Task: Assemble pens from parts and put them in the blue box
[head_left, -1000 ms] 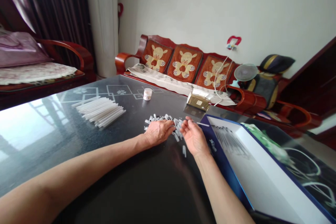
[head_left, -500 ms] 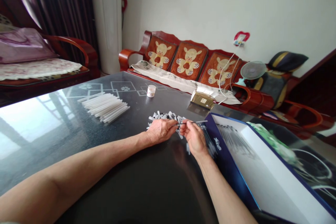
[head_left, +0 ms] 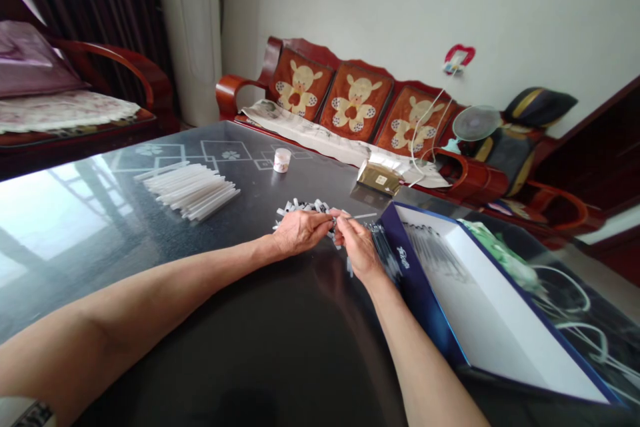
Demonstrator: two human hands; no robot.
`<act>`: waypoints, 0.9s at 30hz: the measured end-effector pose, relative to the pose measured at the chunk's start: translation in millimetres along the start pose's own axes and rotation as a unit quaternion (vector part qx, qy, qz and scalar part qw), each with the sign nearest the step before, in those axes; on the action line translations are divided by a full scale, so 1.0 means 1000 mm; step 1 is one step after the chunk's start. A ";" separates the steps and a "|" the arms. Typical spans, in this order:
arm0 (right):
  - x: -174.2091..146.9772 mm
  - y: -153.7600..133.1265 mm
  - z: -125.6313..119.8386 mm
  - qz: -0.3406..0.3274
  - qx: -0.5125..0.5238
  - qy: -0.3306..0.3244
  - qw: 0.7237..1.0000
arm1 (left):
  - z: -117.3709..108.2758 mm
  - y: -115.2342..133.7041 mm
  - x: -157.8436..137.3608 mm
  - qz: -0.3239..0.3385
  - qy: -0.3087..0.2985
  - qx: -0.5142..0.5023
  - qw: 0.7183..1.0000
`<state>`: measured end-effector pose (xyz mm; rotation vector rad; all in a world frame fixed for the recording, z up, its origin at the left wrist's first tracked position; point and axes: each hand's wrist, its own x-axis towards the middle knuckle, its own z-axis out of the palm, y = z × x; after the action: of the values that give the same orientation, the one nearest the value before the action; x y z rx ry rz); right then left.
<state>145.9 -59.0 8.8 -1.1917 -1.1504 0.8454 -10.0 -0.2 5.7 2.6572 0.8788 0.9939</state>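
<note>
My left hand is closed in a pinch over the near side of a pile of small white and black pieces. What sits in its fingertips is too small to make out. Fingertip to fingertip with it, my right hand pinches a thin stick, whose pale end sticks out to the right beyond the knuckles. A small dark bit shows between the two hands. Just right of my right hand lies a bundle of thin dark-tipped sticks, against the blue box's side.
An open blue box with a white inside holds more thin sticks. White tubes lie stacked at the left of the dark glossy table. Farther back are a small white tub and a gold tissue pack. Green plastic and white cords lie right.
My two hands have come closer together, and the dark length of stick that showed between them is mostly hidden now. The whole view has shifted slightly.
</note>
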 end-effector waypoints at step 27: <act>-0.001 -0.020 -0.021 -0.007 -0.344 0.001 0.939 | 0.016 -0.013 -0.004 0.080 0.021 0.109 0.991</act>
<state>164.3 -68.9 28.5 -1.7431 -1.5104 0.4235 -8.5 8.9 -13.8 2.9406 0.8369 1.0468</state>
